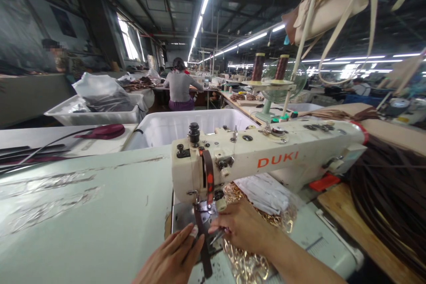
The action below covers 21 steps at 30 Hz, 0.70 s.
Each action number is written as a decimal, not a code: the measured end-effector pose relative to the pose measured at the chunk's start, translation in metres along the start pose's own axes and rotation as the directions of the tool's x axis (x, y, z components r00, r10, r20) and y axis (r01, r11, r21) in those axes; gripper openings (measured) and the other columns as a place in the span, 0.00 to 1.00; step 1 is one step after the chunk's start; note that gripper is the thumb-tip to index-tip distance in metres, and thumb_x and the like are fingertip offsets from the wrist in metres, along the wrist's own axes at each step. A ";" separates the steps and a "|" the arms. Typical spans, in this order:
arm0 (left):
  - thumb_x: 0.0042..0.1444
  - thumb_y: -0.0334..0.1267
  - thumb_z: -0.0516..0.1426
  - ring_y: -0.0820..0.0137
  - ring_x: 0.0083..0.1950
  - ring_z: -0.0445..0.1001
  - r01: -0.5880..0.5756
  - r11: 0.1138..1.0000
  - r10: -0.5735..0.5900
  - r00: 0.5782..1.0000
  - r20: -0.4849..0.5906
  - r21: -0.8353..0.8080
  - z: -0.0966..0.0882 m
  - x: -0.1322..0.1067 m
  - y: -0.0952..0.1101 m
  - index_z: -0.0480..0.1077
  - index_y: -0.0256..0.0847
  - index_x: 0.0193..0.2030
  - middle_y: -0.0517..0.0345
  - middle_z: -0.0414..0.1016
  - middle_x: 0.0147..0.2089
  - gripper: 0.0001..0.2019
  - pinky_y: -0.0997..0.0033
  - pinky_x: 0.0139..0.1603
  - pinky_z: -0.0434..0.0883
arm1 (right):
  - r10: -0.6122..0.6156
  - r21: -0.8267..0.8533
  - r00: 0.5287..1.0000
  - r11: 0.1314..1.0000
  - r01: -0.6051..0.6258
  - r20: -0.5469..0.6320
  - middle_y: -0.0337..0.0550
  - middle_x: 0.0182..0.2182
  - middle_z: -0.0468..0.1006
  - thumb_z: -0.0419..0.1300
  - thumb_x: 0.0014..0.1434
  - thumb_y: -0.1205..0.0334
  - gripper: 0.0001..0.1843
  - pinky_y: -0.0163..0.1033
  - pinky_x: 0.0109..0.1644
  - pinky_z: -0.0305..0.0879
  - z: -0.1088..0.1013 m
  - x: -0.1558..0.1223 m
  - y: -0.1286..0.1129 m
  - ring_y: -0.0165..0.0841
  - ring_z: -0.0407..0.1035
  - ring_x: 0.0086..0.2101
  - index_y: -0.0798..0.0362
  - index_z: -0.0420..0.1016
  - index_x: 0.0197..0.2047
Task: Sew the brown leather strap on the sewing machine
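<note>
Your left grip (pixel 173 255) lies unclenched, fingers extended, fingertips at the near edge of the brown strap (pixel 205 259). Your right grip (pixel 244 226) is closed on a small metal tool (pixel 218 235), its tip directed at the strap. Strap runs between both grips, its far end at the sewing machine (pixel 233 155) just ahead of them. Gold clasps (pixel 244 262) lie beside your right grip; pale green counter (pixel 100 226) extends left of your left grip.

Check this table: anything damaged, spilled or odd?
Wrinkled clear film on the green tabletop and a brown patch beside the metal plate suggest wear. Gold clasps lie by the right hand; spilled or bagged, I can't tell.
</note>
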<state>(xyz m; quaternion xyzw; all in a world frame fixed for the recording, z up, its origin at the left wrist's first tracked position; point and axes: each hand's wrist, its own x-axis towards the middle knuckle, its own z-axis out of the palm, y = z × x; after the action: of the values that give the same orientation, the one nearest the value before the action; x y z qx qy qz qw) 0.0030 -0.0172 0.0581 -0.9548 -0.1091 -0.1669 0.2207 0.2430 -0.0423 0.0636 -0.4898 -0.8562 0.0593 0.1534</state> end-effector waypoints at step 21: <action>0.65 0.39 0.50 0.67 0.42 0.76 0.358 0.687 -0.317 0.931 0.183 -0.632 0.028 0.014 -0.053 0.75 0.43 0.44 0.55 0.79 0.42 0.12 0.69 0.45 0.73 | -0.003 -0.010 1.000 1.000 0.003 -0.001 0.33 0.30 0.77 0.58 0.57 0.63 0.09 0.32 0.33 0.59 0.004 -0.001 0.002 0.29 0.71 0.29 0.43 0.77 0.40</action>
<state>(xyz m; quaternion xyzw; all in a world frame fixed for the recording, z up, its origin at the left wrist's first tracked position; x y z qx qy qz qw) 0.0087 0.0441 0.0602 -0.9385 -0.2239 -0.2040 -0.1657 0.2439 -0.0414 0.0586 -0.4894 -0.8571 0.0543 0.1515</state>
